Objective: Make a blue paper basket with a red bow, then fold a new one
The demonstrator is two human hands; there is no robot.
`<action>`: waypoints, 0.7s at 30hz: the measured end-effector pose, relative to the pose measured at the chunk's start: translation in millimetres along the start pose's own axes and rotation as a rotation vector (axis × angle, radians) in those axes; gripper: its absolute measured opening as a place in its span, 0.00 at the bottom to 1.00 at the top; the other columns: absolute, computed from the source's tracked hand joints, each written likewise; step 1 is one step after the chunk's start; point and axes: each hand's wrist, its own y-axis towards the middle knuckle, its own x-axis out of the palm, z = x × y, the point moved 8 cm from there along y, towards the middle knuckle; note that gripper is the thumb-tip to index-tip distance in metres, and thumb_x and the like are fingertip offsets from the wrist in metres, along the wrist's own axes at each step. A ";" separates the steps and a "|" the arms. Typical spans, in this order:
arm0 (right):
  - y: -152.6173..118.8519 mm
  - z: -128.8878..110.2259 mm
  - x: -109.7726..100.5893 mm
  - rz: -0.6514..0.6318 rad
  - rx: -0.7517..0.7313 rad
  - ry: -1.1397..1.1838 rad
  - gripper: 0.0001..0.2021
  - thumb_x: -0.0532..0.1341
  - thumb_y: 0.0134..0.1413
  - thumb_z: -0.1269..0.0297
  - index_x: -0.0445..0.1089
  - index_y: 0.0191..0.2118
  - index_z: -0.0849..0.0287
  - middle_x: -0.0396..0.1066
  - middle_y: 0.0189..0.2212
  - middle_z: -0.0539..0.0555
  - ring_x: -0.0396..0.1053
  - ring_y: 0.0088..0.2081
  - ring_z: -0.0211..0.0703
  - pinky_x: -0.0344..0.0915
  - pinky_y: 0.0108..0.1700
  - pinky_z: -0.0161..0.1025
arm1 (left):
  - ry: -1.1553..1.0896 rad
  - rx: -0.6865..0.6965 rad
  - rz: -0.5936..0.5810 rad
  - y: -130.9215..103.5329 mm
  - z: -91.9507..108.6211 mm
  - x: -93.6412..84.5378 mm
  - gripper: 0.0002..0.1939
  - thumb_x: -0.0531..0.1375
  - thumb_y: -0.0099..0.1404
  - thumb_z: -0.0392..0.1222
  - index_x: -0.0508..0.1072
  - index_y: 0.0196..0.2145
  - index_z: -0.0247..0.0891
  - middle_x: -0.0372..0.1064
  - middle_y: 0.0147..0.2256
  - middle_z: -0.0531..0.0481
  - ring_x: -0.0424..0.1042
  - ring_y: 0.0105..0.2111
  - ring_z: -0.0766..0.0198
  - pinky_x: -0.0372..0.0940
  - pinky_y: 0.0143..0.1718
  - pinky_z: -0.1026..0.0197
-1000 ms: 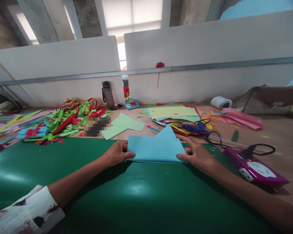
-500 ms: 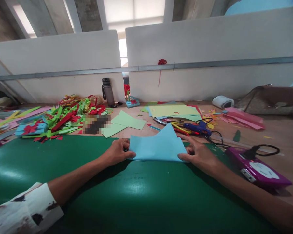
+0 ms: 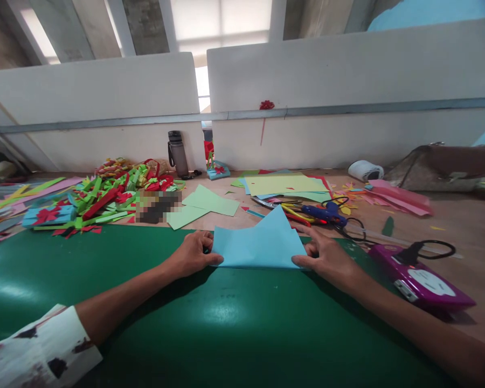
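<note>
Folded blue paper at ctr of frame; my L hand pinches its left end, R hand its right. Prob. v. light, stiffish, creases easily; best held by btm corners.

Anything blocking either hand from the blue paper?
Nothing visible. The left hand holds the blue paper directly at its left side, the right hand at its right. The blue corded tool lies beyond the right hand, not between it and the paper.
</note>
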 end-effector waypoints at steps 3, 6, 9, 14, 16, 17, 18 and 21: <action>0.4 0.6 0.4 -0.002 -0.002 0.014 0.36 0.62 0.44 0.65 0.52 0.61 0.57 0.53 0.17 0.40 0.53 0.20 0.35 0.47 0.23 0.34 | 0.028 -0.018 0.014 -0.8 -0.2 -1.3 0.18 0.61 0.51 0.46 0.58 0.13 0.38 0.58 0.25 0.54 0.62 0.29 0.64 0.56 0.31 0.63; 0.5 1.1 -0.8 0.019 0.006 0.005 0.36 0.62 0.43 0.66 0.53 0.60 0.58 0.53 0.16 0.40 0.53 0.19 0.35 0.47 0.23 0.34 | 0.055 -0.035 0.027 -2.2 -0.7 -2.7 0.18 0.61 0.50 0.47 0.58 0.14 0.38 0.60 0.28 0.53 0.63 0.31 0.62 0.57 0.32 0.62; -1.5 -1.4 -1.5 0.033 0.002 0.002 0.36 0.63 0.41 0.68 0.55 0.60 0.58 0.54 0.16 0.40 0.54 0.20 0.35 0.49 0.24 0.33 | 0.071 -0.037 0.021 -3.9 -2.1 -1.9 0.18 0.61 0.50 0.48 0.59 0.14 0.38 0.61 0.28 0.52 0.65 0.34 0.59 0.58 0.34 0.61; -6.4 -6.8 -2.5 0.036 0.005 -0.015 0.36 0.63 0.41 0.69 0.54 0.60 0.60 0.55 0.17 0.40 0.55 0.20 0.34 0.50 0.25 0.33 | 0.080 -0.043 0.011 -4.2 -10.3 1.5 0.17 0.60 0.51 0.51 0.61 0.15 0.38 0.66 0.35 0.49 0.65 0.39 0.55 0.60 0.38 0.59; -7.8 -7.6 -3.2 0.038 0.012 -0.020 0.37 0.63 0.41 0.69 0.54 0.60 0.59 0.56 0.17 0.40 0.56 0.21 0.34 0.51 0.26 0.32 | 0.085 -0.043 0.005 -3.5 -13.2 2.9 0.17 0.59 0.52 0.52 0.62 0.16 0.39 0.66 0.35 0.49 0.66 0.39 0.54 0.60 0.38 0.59; -8.3 -7.9 -3.5 0.038 0.013 -0.022 0.37 0.63 0.40 0.69 0.54 0.60 0.59 0.56 0.17 0.40 0.56 0.21 0.35 0.51 0.26 0.32 | 0.088 -0.041 0.002 -3.2 -13.9 3.5 0.17 0.59 0.52 0.52 0.62 0.16 0.39 0.67 0.35 0.49 0.66 0.40 0.54 0.60 0.38 0.59; -8.8 -8.0 -3.8 0.039 0.014 -0.023 0.37 0.63 0.40 0.70 0.54 0.60 0.59 0.57 0.17 0.40 0.57 0.21 0.35 0.52 0.27 0.32 | 0.093 -0.040 -0.002 -2.9 -14.3 3.9 0.17 0.59 0.52 0.52 0.62 0.16 0.39 0.67 0.36 0.49 0.66 0.40 0.54 0.60 0.39 0.59; -9.5 -7.6 -3.9 0.039 0.014 -0.028 0.37 0.64 0.40 0.69 0.55 0.60 0.59 0.57 0.17 0.40 0.57 0.21 0.35 0.52 0.28 0.33 | 0.119 -0.047 -0.016 -2.8 -14.6 4.5 0.19 0.58 0.52 0.54 0.61 0.15 0.39 0.67 0.36 0.48 0.65 0.43 0.52 0.59 0.40 0.58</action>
